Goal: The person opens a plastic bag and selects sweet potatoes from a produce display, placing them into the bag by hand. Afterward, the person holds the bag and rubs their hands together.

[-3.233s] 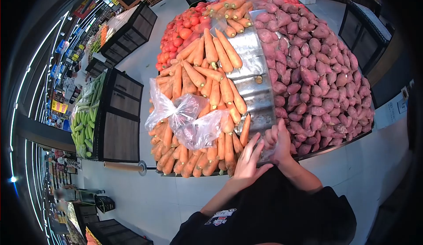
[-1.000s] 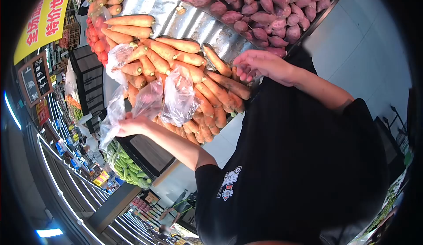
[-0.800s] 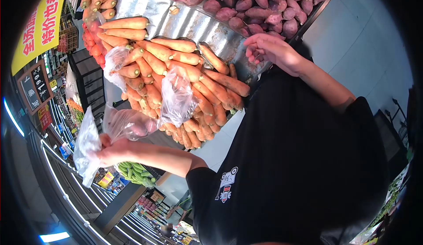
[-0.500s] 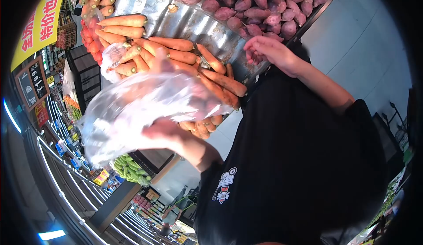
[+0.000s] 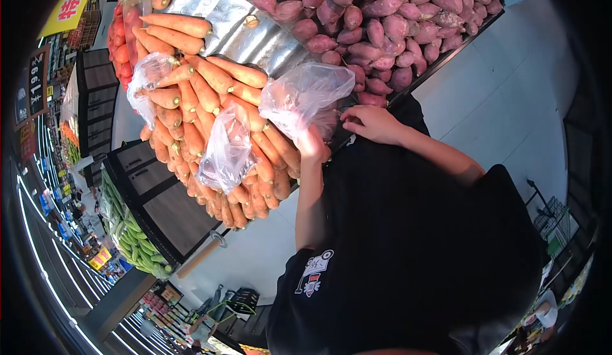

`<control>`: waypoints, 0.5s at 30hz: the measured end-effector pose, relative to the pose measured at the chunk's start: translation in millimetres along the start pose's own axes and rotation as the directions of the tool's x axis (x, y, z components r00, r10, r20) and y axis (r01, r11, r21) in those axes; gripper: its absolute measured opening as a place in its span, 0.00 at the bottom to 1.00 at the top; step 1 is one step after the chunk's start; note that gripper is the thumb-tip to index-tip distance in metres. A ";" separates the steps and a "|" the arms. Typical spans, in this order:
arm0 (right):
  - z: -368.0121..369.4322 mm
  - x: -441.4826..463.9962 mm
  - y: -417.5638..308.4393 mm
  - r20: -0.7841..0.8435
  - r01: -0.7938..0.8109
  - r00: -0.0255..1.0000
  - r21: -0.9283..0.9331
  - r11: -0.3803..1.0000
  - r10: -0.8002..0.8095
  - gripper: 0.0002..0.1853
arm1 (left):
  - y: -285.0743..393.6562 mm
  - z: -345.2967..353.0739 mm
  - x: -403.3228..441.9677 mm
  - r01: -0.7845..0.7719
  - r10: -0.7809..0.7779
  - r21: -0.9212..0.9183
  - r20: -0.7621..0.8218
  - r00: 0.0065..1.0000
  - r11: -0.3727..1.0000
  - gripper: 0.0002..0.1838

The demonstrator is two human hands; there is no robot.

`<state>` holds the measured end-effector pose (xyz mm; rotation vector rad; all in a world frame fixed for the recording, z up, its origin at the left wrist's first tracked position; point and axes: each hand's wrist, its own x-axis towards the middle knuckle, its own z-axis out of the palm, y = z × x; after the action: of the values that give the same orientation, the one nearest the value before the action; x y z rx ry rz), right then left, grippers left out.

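My left hand (image 5: 310, 143) is closed on a clear plastic bag (image 5: 306, 93) at the stand's near edge. Something purplish shows dimly through the bag's lower right part; its kind is unclear. Close to that side is my right hand (image 5: 375, 125), its fingers loosely bent and apart; whether the fingertips touch the bag is hard to make out. Under and beside the bag lie heaped carrots (image 5: 204, 90). Purple sweet potatoes (image 5: 382, 29) are piled beyond my right hand.
Two more clear bags, one crumpled (image 5: 226, 151) and one farther left (image 5: 153, 84), rest on the carrots. A silver dimpled liner (image 5: 220, 20) shows between the heaps. Red produce (image 5: 119, 42) and green vegetables (image 5: 137, 240) stand at the left. A price sign (image 5: 33, 90) hangs there too.
My left hand has brought the bag rightward and up in the picture, towards the sweet potatoes. The right hand has come down beside it. My view has shifted, showing more carrots.
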<state>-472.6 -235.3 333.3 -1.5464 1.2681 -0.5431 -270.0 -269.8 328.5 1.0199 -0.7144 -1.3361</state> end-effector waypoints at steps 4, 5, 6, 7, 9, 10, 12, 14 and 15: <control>-27.0 8.0 -8.0 0.203 -0.277 0.959 0.822 0.497 0.199 0.37 | -3.0 -20.5 -14.9 -0.127 -0.060 0.505 0.339 0.939 0.854 0.23; -40.8 5.0 -29.3 0.179 -0.255 0.961 0.864 0.434 0.209 0.38 | 3.8 -23.1 -21.1 -0.310 -0.039 0.655 0.460 0.887 0.689 0.23; -48.9 1.2 -54.3 0.154 -0.229 0.963 0.901 0.368 0.222 0.39 | 24.8 -1.3 -21.2 -0.418 -0.015 0.662 0.544 0.839 0.622 0.22; -54.2 -3.1 -71.4 0.131 -0.201 0.962 0.934 0.297 0.241 0.40 | 32.8 5.1 -24.7 -0.518 0.011 0.663 0.610 0.792 0.540 0.21; -57.2 -6.4 -75.6 0.107 -0.152 0.987 0.871 0.468 0.120 0.29 | 45.4 15.4 -31.7 -0.623 0.019 0.652 0.684 0.729 0.433 0.19; -55.2 -5.7 -69.8 0.092 -0.120 0.993 0.781 0.612 0.077 0.25 | 51.9 20.6 -34.7 -0.636 0.003 0.653 0.697 0.718 0.412 0.20; -48.4 -1.0 -46.5 0.112 -0.111 0.992 0.646 0.756 0.050 0.16 | 65.5 16.3 -42.5 -0.643 -0.112 0.669 0.720 0.685 0.373 0.32; -35.8 0.1 -45.8 0.072 -0.120 0.991 0.850 0.513 0.111 0.16 | 76.9 -5.6 -57.3 -0.439 -0.158 0.685 0.624 0.765 0.581 0.44; -32.1 0.1 -50.0 0.062 -0.113 0.987 0.920 0.375 0.146 0.15 | 84.6 -17.0 -65.4 -0.324 -0.186 0.667 0.575 0.797 0.671 0.50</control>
<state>-476.8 -252.5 390.0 -0.4433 0.7954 -0.9658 -227.1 -207.7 406.2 1.1583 -1.9129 -1.3113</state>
